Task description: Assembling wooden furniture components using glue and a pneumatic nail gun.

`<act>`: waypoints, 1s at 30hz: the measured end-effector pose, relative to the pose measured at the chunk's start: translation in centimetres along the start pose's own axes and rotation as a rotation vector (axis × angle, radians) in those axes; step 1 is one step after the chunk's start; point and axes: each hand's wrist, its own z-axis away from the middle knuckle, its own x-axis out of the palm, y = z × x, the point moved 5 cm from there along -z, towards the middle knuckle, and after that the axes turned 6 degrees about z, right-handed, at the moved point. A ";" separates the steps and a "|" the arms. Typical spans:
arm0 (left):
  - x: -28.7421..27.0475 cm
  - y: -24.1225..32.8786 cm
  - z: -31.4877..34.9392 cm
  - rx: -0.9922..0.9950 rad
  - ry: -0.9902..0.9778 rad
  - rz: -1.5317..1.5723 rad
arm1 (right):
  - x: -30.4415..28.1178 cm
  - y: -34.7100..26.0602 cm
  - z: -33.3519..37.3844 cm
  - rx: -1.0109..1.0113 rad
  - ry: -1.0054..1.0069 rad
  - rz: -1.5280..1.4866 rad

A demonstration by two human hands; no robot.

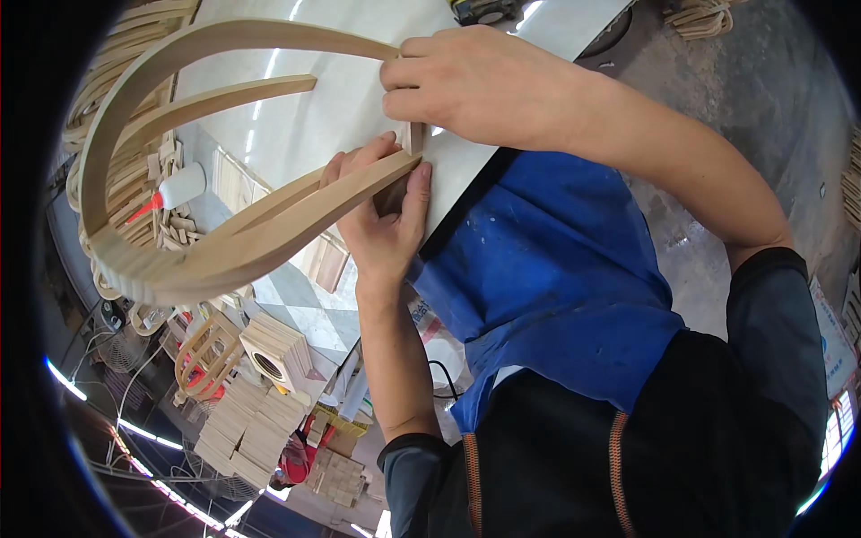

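A pale bent-wood frame curves in a large loop over the white work table, its rounded end to the left. My left hand is closed around the frame's lower arm near its tip, thumb on one side and fingers on the other. Over the end of the upper arm, my right hand has its fingers curled and pressed. Between the two arm ends a short wooden crosspiece shows, partly hidden by the right hand. A second curved arm lies inside the loop.
A white glue bottle with a red tip lies left of the table, by stacked curved strips. Lower left are stacked wooden boards and another slatted frame. A blue apron covers my lap beside the table edge.
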 end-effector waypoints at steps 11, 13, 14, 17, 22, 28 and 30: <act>0.3 -0.6 -0.1 0.021 -0.019 -0.051 | -1.2 -0.5 0.4 -0.025 0.044 -0.008; 0.3 -0.6 -0.1 0.021 -0.022 -0.065 | -1.6 -0.2 0.3 -0.026 0.063 -0.013; 0.3 -0.6 -0.1 0.031 -0.016 -0.067 | -1.6 0.0 0.1 -0.028 0.026 -0.056; 0.3 -0.5 0.0 0.058 0.004 -0.072 | -1.4 0.4 -0.3 -0.038 -0.084 -0.184; 0.6 -0.5 -0.2 0.055 0.009 -0.045 | 0.2 0.4 0.3 -0.073 0.212 -0.088; 0.5 -0.6 0.0 0.058 -0.002 -0.063 | 0.4 1.9 -0.8 -0.258 0.127 -0.465; 0.4 -0.8 0.1 0.074 -0.002 -0.056 | 0.1 1.7 -0.7 -0.236 0.134 -0.463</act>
